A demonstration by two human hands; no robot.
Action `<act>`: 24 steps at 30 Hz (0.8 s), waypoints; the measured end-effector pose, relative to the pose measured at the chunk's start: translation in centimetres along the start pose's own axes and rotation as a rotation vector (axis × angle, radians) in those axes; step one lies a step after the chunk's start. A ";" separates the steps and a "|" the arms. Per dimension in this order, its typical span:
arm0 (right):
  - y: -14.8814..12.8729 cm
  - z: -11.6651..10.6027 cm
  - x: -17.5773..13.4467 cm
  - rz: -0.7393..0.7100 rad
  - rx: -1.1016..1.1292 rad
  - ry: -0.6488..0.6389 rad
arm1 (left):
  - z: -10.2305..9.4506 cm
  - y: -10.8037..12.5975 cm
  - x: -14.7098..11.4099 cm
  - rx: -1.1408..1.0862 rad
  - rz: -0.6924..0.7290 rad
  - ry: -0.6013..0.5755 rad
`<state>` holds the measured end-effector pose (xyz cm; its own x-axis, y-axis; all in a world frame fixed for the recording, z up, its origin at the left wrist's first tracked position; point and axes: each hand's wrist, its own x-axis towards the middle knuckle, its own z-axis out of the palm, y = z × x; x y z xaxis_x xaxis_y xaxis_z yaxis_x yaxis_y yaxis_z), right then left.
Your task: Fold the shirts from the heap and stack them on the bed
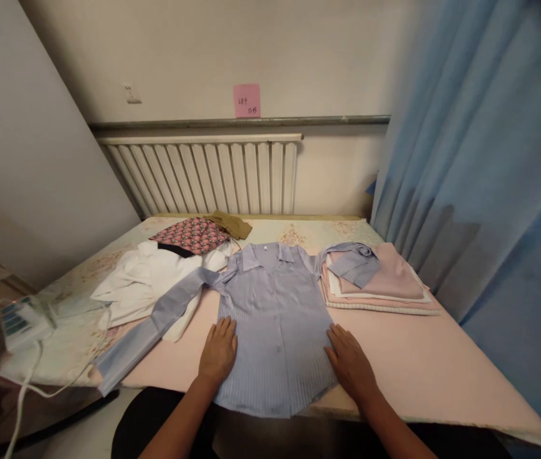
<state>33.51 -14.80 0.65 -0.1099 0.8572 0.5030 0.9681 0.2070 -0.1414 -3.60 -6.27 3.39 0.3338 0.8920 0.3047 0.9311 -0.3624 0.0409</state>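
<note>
A blue striped button-up shirt [274,319] lies spread front side up, collar away from me, its hem just past the table's near edge. My left hand [220,344] rests flat on the shirt's left side edge, fingers stretched out. On the opposite side edge lies my right hand [349,357], also flat, its fingertips on the cloth. One sleeve [155,325] runs out to the left toward the front edge. The other sleeve [353,261] is bunched on top of a stack of folded pink and white cloths [394,274].
White clothing [141,274], a red patterned cloth [194,236] and an olive cloth [232,224] are heaped at the left. A power strip [26,322] with white cords sits at the left edge. A radiator [203,175] stands behind; a blue curtain [480,159] hangs at right.
</note>
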 end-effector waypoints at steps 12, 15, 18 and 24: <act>0.0 0.0 0.1 0.002 0.000 0.012 | -1.7 2.1 0.4 -0.077 0.102 -0.009; -0.1 0.0 0.1 0.009 0.008 0.013 | -2.2 3.2 0.5 -0.095 0.139 -0.047; -0.1 -0.1 0.2 0.018 0.020 0.013 | -2.5 4.1 0.3 -0.098 0.160 -0.084; -0.1 -0.1 0.2 0.023 0.011 0.011 | -2.6 5.3 -0.1 -0.084 0.192 -0.160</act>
<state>33.39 -14.69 0.85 -0.0848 0.8565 0.5091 0.9677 0.1924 -0.1626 0.95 -9.01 6.04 0.5288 0.8335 0.1603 0.8350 -0.5447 0.0778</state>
